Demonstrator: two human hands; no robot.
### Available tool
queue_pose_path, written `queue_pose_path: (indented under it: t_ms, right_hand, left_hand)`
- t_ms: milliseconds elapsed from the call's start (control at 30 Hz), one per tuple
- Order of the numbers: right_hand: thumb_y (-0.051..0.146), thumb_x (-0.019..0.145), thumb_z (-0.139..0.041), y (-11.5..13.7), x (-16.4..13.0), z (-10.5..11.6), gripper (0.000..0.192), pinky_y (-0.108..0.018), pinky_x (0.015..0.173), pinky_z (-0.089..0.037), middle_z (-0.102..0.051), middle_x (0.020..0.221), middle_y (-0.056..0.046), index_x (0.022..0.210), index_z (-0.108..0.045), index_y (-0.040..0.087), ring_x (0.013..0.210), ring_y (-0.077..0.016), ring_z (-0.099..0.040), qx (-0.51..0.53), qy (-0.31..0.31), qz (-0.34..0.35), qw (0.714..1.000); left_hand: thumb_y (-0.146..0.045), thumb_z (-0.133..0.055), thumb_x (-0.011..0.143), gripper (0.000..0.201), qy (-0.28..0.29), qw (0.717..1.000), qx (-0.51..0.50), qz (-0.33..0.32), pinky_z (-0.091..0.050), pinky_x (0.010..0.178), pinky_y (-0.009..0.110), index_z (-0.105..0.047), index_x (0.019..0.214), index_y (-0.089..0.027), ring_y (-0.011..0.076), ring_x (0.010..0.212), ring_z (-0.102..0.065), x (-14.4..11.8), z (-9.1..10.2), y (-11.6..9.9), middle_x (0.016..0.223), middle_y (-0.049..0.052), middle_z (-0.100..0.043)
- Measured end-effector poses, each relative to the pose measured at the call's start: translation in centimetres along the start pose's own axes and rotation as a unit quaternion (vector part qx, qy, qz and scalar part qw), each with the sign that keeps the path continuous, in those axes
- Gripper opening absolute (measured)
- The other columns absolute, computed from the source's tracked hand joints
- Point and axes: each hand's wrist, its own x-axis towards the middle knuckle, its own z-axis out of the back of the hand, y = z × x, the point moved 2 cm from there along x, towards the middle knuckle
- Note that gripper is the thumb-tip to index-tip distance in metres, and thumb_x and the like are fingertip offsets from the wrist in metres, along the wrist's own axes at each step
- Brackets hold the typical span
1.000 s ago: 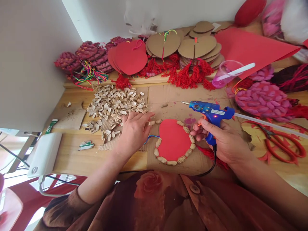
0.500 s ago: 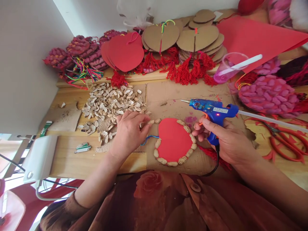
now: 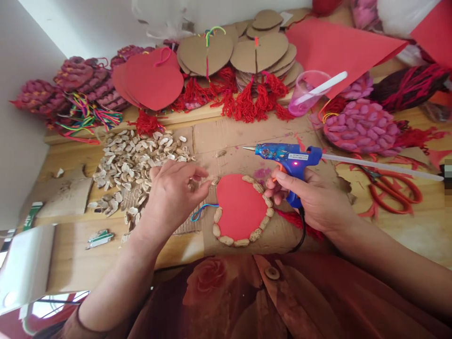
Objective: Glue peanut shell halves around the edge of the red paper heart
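Note:
A red heart-shaped card (image 3: 237,207) lies on the cardboard, with peanut shells (image 3: 254,234) along much of its edge and a blue cord loop (image 3: 198,214) at its left. My left hand (image 3: 178,190) hovers left of the card, beside the shell pile, thumb and fingers closed around what looks like a peanut shell, mostly hidden. My right hand (image 3: 310,195) grips a blue glue gun (image 3: 291,157), fingers by its orange trigger. Its metal nozzle points left above the cardboard, apart from the card. A clear glue stick (image 3: 381,165) sticks out behind, and a red light glows.
A pile of peanut shells (image 3: 130,157) lies at left. Red-handled scissors (image 3: 393,190) rest at right amid red scraps. Along the back stand red hearts (image 3: 155,82), cardboard hearts (image 3: 205,54) with red tassels, a plastic cup (image 3: 307,94) and a pink shell-covered piece (image 3: 362,127).
The view has shifted, so most things appear further left. My left hand stays by the shells, and my right hand still holds the glue gun in nearly the same pose.

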Motion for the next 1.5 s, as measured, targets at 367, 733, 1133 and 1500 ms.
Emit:
queue_pose_path:
  t_ms: [367,733,1133,1500]
  right_hand:
    - [0.041,0.083,-0.082,0.3,-0.2,-0.3,0.018,-0.025,0.055,-0.052,-0.071,0.079,0.000,0.080,-0.073,0.025,0.068,-0.0147,-0.067,-0.010,-0.003,-0.009,1.000]
    - [0.039,0.086,-0.079,0.3,-0.3,-0.2,0.015,-0.026,0.056,-0.052,-0.073,0.080,0.001,0.083,-0.073,0.026,0.069,-0.0146,-0.069,-0.015,0.001,-0.006,1.000]
    - [0.040,0.087,-0.080,0.1,0.0,0.0,0.021,-0.024,0.053,-0.052,-0.069,0.080,0.000,0.084,-0.069,0.022,0.067,-0.0153,-0.067,-0.012,0.010,-0.002,1.000]
    - [0.038,0.089,-0.077,0.2,-0.1,-0.1,0.019,-0.024,0.054,-0.051,-0.070,0.079,0.001,0.083,-0.067,0.023,0.067,-0.0146,-0.067,-0.010,0.020,-0.002,1.000]
  left_hand:
    - [-0.024,-0.073,0.087,0.003,0.112,0.985,0.002,-0.133,-0.039,0.084,0.043,-0.071,0.087,-0.023,0.0269,0.090,-0.063,4.3,-2.8,-2.9,0.085,0.004,-0.075]
    - [-0.027,-0.071,0.090,0.006,0.111,0.984,0.007,-0.141,-0.039,0.084,0.043,-0.070,0.088,-0.022,0.0270,0.090,-0.063,4.2,-3.1,-3.2,0.085,0.005,-0.074]
    - [-0.026,-0.064,0.095,0.015,0.059,0.993,-0.059,-0.080,-0.051,0.082,0.039,-0.076,0.090,-0.020,0.0236,0.085,-0.070,4.0,-0.7,-1.2,0.088,0.005,-0.076]
    - [-0.015,-0.067,0.093,0.016,0.086,0.980,-0.109,-0.144,-0.054,0.085,0.036,-0.078,0.104,-0.019,0.0223,0.091,-0.070,3.3,-3.2,-2.9,0.096,0.006,-0.074]
